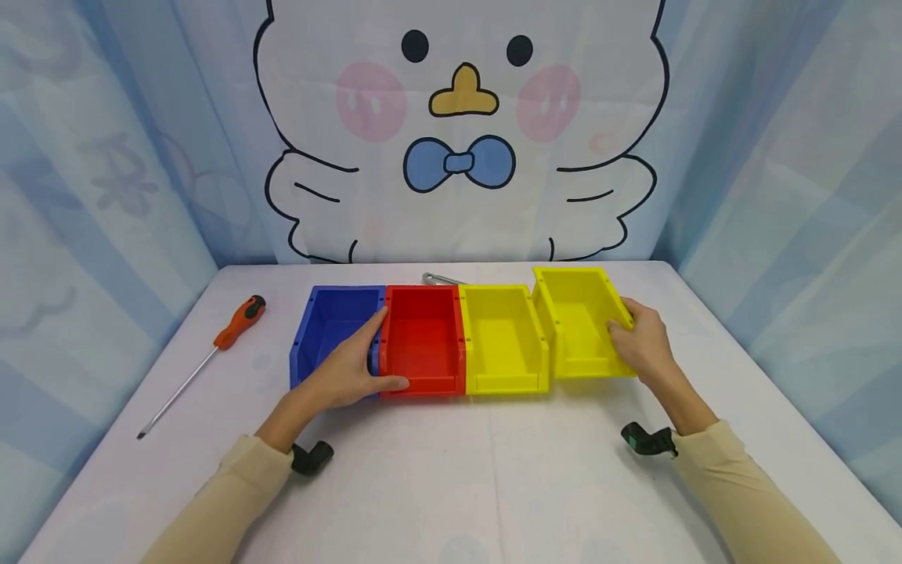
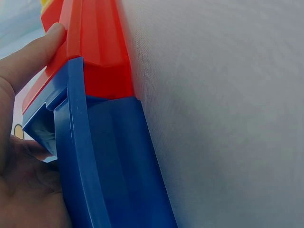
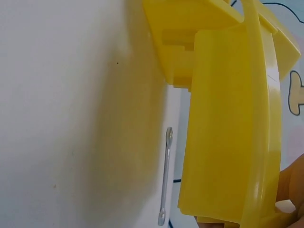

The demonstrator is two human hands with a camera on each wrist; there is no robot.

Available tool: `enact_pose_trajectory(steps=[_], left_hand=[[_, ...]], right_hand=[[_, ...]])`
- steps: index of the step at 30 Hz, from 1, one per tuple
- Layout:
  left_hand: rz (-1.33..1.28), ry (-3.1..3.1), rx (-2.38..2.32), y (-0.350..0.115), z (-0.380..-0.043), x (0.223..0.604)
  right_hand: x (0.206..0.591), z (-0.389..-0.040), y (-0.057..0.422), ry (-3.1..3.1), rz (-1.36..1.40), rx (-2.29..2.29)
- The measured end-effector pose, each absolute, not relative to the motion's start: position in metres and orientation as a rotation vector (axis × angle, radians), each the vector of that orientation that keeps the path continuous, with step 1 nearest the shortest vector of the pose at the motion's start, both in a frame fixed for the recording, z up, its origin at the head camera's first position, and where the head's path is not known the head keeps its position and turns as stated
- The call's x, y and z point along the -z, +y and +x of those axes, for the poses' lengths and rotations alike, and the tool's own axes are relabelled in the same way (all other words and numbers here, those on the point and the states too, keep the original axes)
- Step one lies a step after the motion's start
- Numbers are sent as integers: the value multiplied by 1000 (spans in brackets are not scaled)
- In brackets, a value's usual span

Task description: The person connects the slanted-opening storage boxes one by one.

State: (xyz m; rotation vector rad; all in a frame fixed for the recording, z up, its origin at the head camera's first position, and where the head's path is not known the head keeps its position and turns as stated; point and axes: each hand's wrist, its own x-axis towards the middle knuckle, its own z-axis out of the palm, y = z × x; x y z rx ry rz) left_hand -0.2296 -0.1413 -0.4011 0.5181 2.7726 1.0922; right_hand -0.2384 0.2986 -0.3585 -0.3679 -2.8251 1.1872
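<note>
A blue bin (image 1: 327, 321), a red bin (image 1: 425, 337) and a yellow bin (image 1: 502, 337) stand side by side on the table. My left hand (image 1: 345, 372) holds the adjoining walls of the blue and red bins, its thumb (image 2: 45, 45) over the red bin's front lip and its other fingers inside the blue one. At the row's right end, my right hand (image 1: 643, 338) grips the right wall of a second yellow bin (image 1: 581, 321), thumb inside. That bin is raised off the table (image 3: 47, 118), slightly tilted, with its shadow beneath.
A flathead screwdriver (image 1: 239, 323) with an orange handle lies at the left of the table. Behind the bins lies a silver wrench (image 3: 165, 178), partly hidden in the head view. Printed curtains (image 1: 458, 219) close off the back and both sides.
</note>
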Motion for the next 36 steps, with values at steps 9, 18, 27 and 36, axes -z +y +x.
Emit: enact_pose_trajectory(steps=[9, 18, 27, 36], left_hand=[[511, 2772, -1098, -141, -230, 401], [512, 2769, -1095, -142, -231, 401], [525, 2773, -1078, -142, -231, 403], [515, 2777, -1071, -142, -232, 403]], right_hand=[[360, -240, 299, -2830, -335, -1149], [364, -240, 296, -2807, -342, -1074], [362, -238, 298, -2796, -212, -902], [344, -248, 273, -2474, 120, -788]])
